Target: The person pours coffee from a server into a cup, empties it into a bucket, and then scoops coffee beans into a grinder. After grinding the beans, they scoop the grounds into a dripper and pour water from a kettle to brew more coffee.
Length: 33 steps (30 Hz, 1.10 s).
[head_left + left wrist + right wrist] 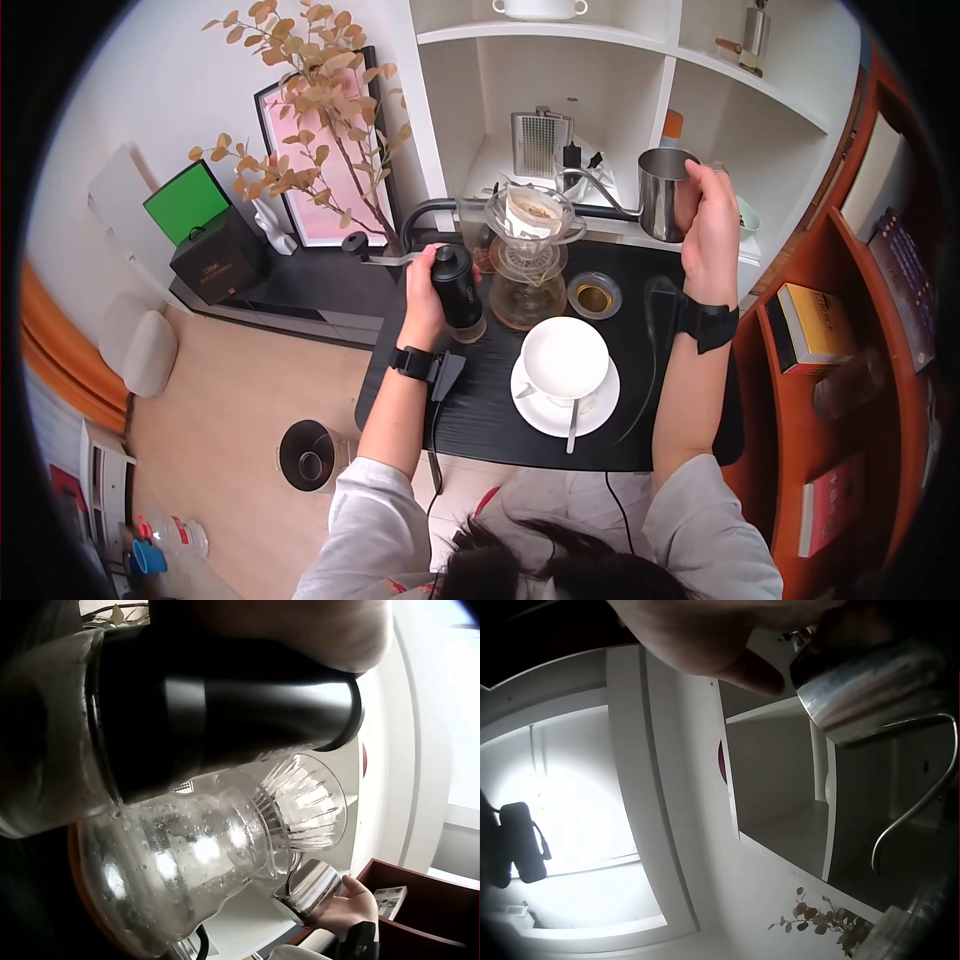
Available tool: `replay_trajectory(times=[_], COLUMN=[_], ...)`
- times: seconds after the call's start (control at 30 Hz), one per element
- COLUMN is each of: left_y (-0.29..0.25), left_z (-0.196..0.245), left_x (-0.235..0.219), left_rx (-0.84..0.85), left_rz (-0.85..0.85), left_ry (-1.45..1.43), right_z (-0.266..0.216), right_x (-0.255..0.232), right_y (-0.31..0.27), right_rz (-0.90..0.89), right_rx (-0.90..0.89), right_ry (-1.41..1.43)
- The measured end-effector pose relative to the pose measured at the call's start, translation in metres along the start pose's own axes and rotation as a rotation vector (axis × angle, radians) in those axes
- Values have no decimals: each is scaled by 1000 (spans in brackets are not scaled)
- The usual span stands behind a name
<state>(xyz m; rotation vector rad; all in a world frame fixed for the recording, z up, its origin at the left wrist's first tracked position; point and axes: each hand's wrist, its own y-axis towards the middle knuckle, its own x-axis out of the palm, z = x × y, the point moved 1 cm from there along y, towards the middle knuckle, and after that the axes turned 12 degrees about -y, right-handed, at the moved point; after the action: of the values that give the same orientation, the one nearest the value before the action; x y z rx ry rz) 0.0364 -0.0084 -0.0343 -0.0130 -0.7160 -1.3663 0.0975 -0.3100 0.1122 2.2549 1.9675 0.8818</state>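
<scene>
My left hand [424,298] grips a black hand coffee grinder [455,285], upright at the table's left side, its crank pointing left. My right hand [710,225] holds a steel gooseneck kettle [662,205] up at the right, its thin spout toward the dripper. The kettle's handle is hidden by the hand. A clear ribbed dripper [575,228] with a paper filter [530,212] of coffee grounds sits on a glass server [522,300] between the hands. In the left wrist view the server's glass [172,862] shows droplets beside the grinder.
Nearer me, a white cup [565,355] stands on a saucer [600,410] with a spoon [572,428]. A small round dish [594,296] lies right of the server. White shelves [545,45] rise behind; a cable [650,370] crosses the black table [470,420].
</scene>
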Motion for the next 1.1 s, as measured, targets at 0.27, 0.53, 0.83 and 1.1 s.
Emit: replay_trajectory(times=[0.27, 0.53, 0.83, 1.1], left_y=[-4, -9, -10, -13], left_z=[4, 5, 1, 3], left_x=[3, 1, -7, -4], left_rx=[-29, -46, -58, -34], left_rz=[43, 26, 0, -40], left_ry=[-5, -15, -33, 2], right_z=[-11, -8, 1, -2], right_x=[6, 11, 12, 16], right_y=[-11, -17, -17, -25], right_rz=[-102, -231, -180, -150], right_rx=[79, -78, -243, -325], right_ry=[-57, -175, -383, -482])
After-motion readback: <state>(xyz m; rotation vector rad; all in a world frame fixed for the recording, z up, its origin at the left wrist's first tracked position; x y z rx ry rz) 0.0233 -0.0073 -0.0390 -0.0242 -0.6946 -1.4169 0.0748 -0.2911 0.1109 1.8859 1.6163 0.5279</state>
